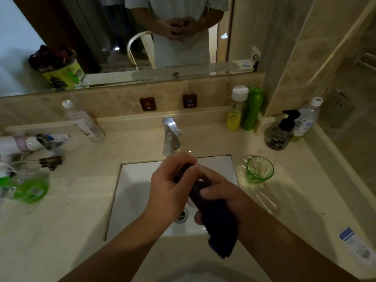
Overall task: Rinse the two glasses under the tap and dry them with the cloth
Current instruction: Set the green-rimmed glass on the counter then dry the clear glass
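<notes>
Over the white sink basin (pixel 138 190), both hands work together on a clear glass (pixel 195 165) that is largely wrapped in a dark cloth (pixel 217 220). The left hand (pixel 173 184) holds the upper end, fingers curled round it and the thumb pressing cloth against the rim area. The right hand (pixel 221 192) is clenched round the cloth lower down, with a loose tail hanging below the fist. Only the glass's rim edge shows, as a faint glint just in front of the tap (pixel 171 135); the rest is hidden by cloth and fingers.

The hold over the basin appears deliberate: drips would fall into the sink rather than on the counter (pixel 81 200). No water can be seen running from the tap.

A green glass (pixel 259 169) stands upright on the counter, to the right of the basin and well apart from the hands. Whether it is wet or dry cannot be told.

Assessment: drying of the clear glass is in hand, the opposed grips suiting a twisting wipe. A slip of the wet glass through the cloth is the main risk.
</notes>
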